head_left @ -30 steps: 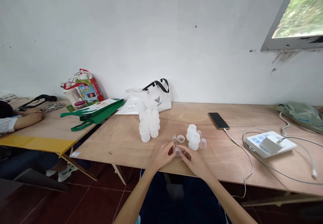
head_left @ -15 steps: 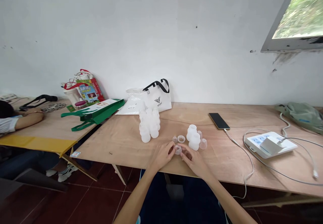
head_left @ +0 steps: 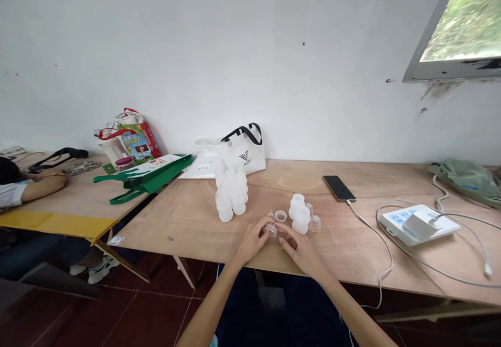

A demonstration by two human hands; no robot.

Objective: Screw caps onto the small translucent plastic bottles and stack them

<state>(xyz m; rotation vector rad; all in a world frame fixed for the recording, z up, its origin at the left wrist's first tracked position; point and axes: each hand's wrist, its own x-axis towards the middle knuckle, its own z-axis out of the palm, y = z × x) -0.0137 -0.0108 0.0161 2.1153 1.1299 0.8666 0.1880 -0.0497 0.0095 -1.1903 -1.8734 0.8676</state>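
Note:
A clear plastic dome cap [head_left: 271, 230] is held low over the tabletop, between my two hands. The fingers of my left hand [head_left: 253, 238] are closed on its left side. My right hand [head_left: 298, 245] is bent round from the other side, its index fingertip at the cap's upper edge and its thumb lower down. Just behind the cap sit a white screw ring [head_left: 281, 216] and a small clear nipple-like piece [head_left: 271, 215], the latter partly covered by my left fingers. Right of them stand frosted white little bottles [head_left: 300, 219], with a clear dome cap [head_left: 314, 224] beside them.
A cluster of several frosted bottles [head_left: 231, 195] stands left of my hands, before a white bag [head_left: 246, 154]. To the right lie a phone [head_left: 338, 187] on a cable and a power strip [head_left: 420, 224]. A green bag [head_left: 152, 177] and another person's arm [head_left: 45, 182] are left.
The clear dome cap has tilted and shifted slightly left in my fingers. My right thumb has drawn away from its side, while the index finger reaches over the top. The bottles stay put.

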